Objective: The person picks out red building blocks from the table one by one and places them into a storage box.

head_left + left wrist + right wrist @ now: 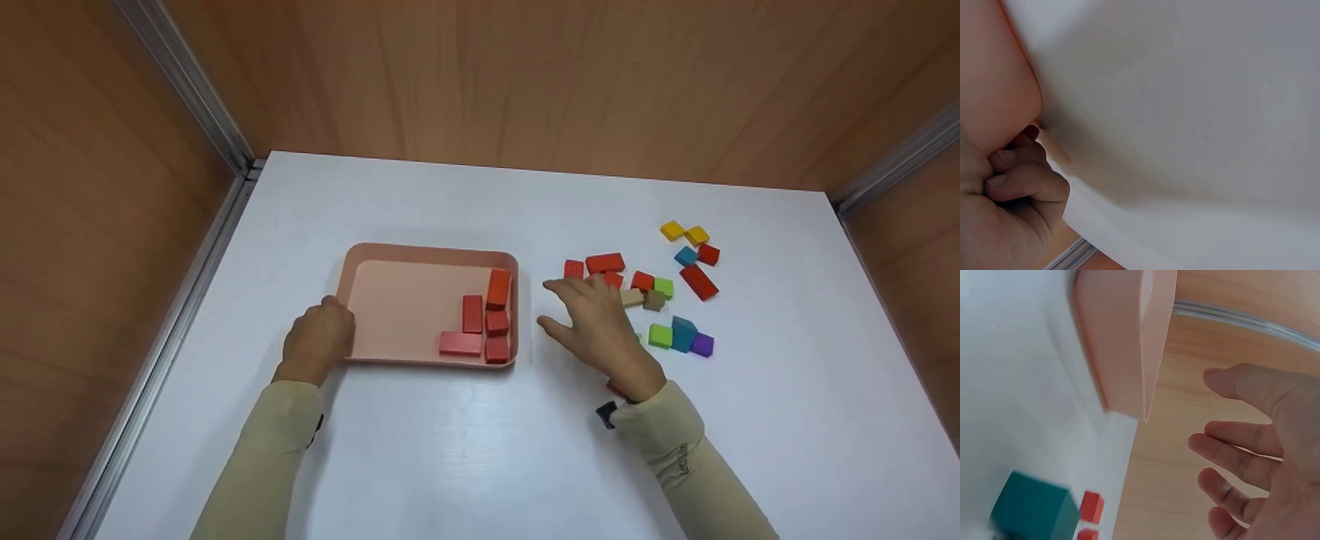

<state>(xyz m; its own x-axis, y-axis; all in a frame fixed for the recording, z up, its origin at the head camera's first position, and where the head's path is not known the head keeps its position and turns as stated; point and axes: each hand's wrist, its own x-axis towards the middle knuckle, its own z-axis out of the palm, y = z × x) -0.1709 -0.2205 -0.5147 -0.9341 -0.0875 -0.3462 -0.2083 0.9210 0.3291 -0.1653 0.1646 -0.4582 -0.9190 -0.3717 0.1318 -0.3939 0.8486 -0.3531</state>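
Evidently steadying it, the left hand (pixel 319 337) curls on the pink tray (pixel 390 259) at its nine-o'clock rim, while the right hand (pixel 600 330), fingers spread and empty, hovers beside red blocks (pixel 604 262) at three o'clock.

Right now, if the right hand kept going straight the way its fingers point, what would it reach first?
The right hand is open, fingers pointing up-left. The small red block lies just beyond its fingertips, so that would probably come first, though the hand's height above the table is unclear.

Tray (pixel 352 270): matt pink plastic. Blocks (pixel 486 322): painted wood, smooth. Table (pixel 465 450): white, slight gloss. Walls (pixel 525 75): wood-grain; alu rails (pixel 187 82).
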